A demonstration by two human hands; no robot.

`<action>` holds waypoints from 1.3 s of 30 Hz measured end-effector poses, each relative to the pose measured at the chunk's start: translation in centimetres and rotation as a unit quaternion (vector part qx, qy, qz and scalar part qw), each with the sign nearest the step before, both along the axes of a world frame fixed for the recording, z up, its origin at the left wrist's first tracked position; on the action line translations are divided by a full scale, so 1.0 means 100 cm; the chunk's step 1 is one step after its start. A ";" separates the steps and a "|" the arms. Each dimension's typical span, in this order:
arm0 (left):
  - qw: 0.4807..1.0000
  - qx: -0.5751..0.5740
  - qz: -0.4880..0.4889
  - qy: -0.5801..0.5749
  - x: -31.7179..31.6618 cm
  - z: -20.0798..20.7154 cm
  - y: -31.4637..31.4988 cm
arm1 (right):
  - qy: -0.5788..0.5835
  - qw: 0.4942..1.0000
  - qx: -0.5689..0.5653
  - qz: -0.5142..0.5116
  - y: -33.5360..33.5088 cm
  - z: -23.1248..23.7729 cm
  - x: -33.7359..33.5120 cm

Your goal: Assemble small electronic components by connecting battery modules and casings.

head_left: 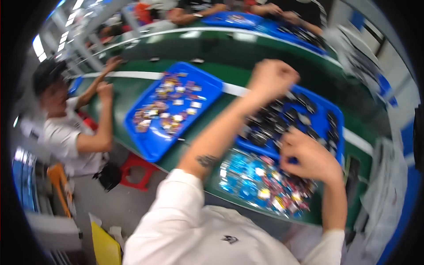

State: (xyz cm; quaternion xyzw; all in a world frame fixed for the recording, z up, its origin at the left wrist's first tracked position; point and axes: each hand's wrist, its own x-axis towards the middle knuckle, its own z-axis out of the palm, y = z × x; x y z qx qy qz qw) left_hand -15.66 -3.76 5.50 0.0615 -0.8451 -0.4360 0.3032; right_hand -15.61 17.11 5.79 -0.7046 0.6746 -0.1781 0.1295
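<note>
My left hand is raised over the far edge of a blue tray on the right, its fingers curled and blurred. Lower down, my right hand hovers at that tray's near side with thumb and fingers drawn together. Whatever either hand pinches, if anything, is too small or hidden to make out. Many glossy black parts fill the tray. In front of it lies a spread of small shiny packets, light blue ones to the left and red and silver ones under my right hand.
Another blue tray to the left holds small packets. A co-worker sits beyond it by a red stool. People sit across the green bench with more blue trays. Plastic sheeting hangs at the right.
</note>
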 end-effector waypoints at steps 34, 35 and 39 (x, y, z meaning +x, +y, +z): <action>0.969 -0.115 -0.186 0.113 0.081 0.050 0.027 | -0.506 0.773 -0.305 -0.230 0.006 0.013 -0.021; 0.970 -0.109 -0.187 0.114 0.078 0.052 0.029 | -0.473 0.784 -0.321 -0.240 0.009 0.015 -0.019; 0.968 -0.138 -0.162 0.136 0.078 0.056 0.023 | -0.382 0.803 -0.358 -0.284 0.001 0.024 -0.008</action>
